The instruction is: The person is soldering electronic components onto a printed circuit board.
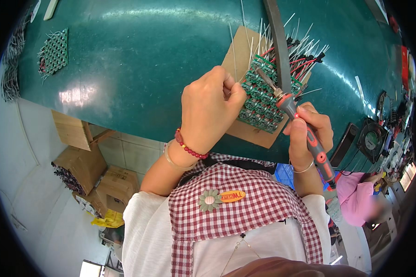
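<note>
My right hand (312,131) grips a red and grey soldering iron (315,147) like a pen. The iron's metal tip reaches over a panel of small green circuit boards (259,105), but contact cannot be made out. At the panel's left edge my left hand (210,106) is closed in a pinch, and what it holds is hidden. A thin pale wire (233,53) rises just above its fingertips. Under the panel lies a brown cardboard sheet (252,135). White, red and black wires (305,57) fan out from the panel's far side.
A dark grey bar (278,41) crosses over the panel. Another green board panel (54,53) lies at the far left of the green table (125,60). A small black fan (372,138) stands at the right. Cardboard boxes (118,187) sit below left; a person in pink (356,198) is at lower right.
</note>
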